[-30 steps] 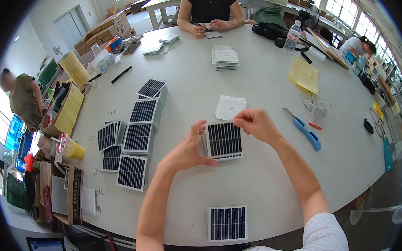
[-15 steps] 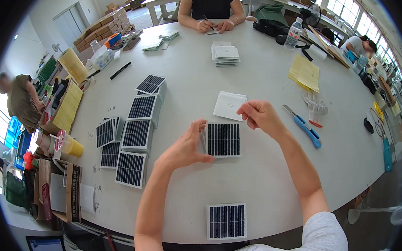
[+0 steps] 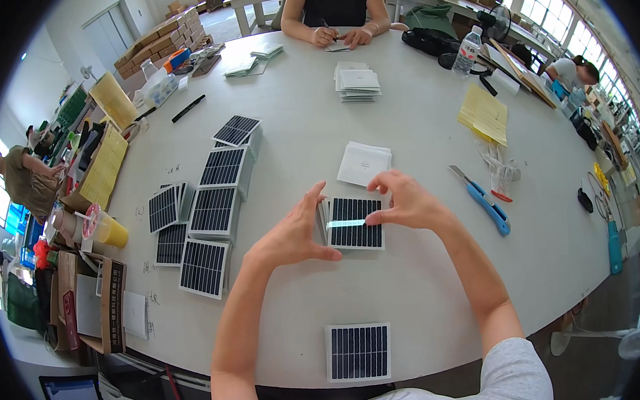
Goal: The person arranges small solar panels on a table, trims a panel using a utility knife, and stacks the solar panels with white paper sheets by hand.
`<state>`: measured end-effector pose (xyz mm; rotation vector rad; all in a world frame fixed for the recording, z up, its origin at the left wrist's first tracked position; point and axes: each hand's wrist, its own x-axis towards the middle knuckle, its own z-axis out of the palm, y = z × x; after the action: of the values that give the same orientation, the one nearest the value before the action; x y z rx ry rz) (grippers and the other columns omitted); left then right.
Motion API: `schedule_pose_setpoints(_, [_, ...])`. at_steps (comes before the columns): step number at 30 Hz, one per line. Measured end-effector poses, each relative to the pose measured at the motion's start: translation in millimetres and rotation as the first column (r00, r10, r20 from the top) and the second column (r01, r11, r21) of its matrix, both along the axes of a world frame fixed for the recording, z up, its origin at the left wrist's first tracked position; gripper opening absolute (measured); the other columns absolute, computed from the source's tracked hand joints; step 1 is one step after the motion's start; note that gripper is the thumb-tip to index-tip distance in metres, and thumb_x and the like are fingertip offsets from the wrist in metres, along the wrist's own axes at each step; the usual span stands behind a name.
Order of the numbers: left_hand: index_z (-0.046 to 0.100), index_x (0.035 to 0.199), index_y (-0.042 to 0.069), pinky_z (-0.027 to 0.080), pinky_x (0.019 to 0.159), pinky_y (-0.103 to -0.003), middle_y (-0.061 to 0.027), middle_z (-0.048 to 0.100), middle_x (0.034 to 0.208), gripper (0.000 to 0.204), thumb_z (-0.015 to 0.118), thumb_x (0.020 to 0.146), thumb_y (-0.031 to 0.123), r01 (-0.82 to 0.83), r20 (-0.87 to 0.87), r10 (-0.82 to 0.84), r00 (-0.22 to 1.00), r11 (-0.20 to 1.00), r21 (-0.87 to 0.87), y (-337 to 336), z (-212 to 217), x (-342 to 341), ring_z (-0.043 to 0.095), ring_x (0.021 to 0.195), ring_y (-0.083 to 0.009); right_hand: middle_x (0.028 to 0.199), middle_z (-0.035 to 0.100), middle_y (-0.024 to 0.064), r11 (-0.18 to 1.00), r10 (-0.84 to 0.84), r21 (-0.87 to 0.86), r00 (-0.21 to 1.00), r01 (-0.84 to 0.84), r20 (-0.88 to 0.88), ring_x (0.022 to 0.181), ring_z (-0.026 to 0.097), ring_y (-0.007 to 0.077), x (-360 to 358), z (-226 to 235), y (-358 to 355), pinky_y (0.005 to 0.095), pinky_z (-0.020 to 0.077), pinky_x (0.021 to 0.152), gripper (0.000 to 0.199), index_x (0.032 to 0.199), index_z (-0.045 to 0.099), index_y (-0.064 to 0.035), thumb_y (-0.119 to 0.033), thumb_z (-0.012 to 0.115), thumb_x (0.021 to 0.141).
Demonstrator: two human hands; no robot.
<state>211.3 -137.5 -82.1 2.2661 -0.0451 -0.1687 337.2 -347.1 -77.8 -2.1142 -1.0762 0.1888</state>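
Note:
A small stack of dark solar panels with pale edges lies in front of me, and a bright strip of glare crosses its top panel. My left hand curves along the stack's left side, thumb and fingers spread apart. At the right side, my right hand has its thumb over the top panel's edge and its fingers bent above the far right corner, with a gap between them. Whether either hand presses on the panels I cannot tell. Just beyond lie some white square cards. Another solar panel lies near the table's front edge.
Several stacks of solar panels stand to the left. A blue utility knife lies at the right, by a crumpled plastic bag and yellow paper. Across the table, a person writes beside white card stacks. A drink cup stands left.
My right hand has come down and left to the stack's right edge, its fingers opening from a pinch. A strip of glare now shows on the top panel. My left hand stays nearly still.

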Motion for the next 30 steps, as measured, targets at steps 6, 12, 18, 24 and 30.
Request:
schedule_pose_setpoints(6, [0.011,0.144,0.01,0.03,0.108,-0.039,-0.0202,0.035,0.138,0.115,0.084,0.058,0.029,-0.007,-0.008,0.007,1.0,1.0,-0.002,-0.1,-2.7,1.4,0.033,0.13,-0.0328,0.065,0.054,0.0005,0.991,-0.106,0.067,0.991,0.112,-0.084,0.057,0.049,0.0072,8.9,4.8,2.5,0.0227,0.0414,0.052,0.018,0.088,0.062,-0.0009,-0.012,0.072,0.078])
schedule_pose_setpoints(12, [0.018,0.143,0.008,0.028,0.109,-0.037,-0.0154,0.038,0.137,0.106,0.083,0.061,0.028,0.049,-0.023,-0.047,0.999,0.995,0.084,-1.9,-0.7,4.7,0.033,0.13,-0.0303,0.076,0.06,0.0027,0.85,-0.3,0.447,0.954,0.278,-0.022,0.06,0.053,0.0066,31.5,-2.0,-2.6,0.0208,0.0454,0.055,0.01,0.083,0.062,-0.0013,-0.011,0.064,0.086])
schedule_pose_setpoints(18, [0.022,0.14,0.008,0.029,0.108,-0.038,-0.0166,0.038,0.137,0.103,0.083,0.06,0.028,0.019,-0.004,-0.019,1.0,1.0,0.018,0.3,-3.3,1.7,0.033,0.13,-0.031,0.078,0.058,0.0046,0.981,-0.171,0.067,0.979,0.18,-0.113,0.062,0.05,0.0082,15.6,-7.2,0.8,0.0244,0.0408,0.056,0.022,0.087,0.064,-0.0019,-0.021,0.073,0.079])
schedule_pose_setpoints(24, [0.022,0.141,0.008,0.027,0.109,-0.038,-0.0212,0.036,0.138,0.105,0.084,0.059,0.03,-0.039,-0.018,0.039,0.999,0.999,-0.016,1.0,-5.3,0.9,0.031,0.132,-0.0325,0.062,0.052,-0.0002,0.99,-0.111,-0.109,0.954,0.084,-0.279,0.056,0.048,0.0066,12.7,-1.8,-0.8,0.0239,0.0408,0.052,0.029,0.097,0.063,0.0001,-0.015,0.075,0.076])
schedule_pose_setpoints(30, [0.028,0.138,0.006,0.032,0.107,-0.037,-0.0162,0.04,0.134,0.098,0.083,0.06,0.026,0.014,0.014,-0.015,1.0,0.997,0.075,-2.6,1.1,2.6,0.036,0.127,-0.0301,0.074,0.06,0.0006,0.841,-0.321,0.444,0.946,0.309,-0.05,0.062,0.054,0.0063,27.4,4.4,-2.9,0.0203,0.0437,0.055,0.008,0.089,0.065,-0.0008,-0.006,0.066,0.083])
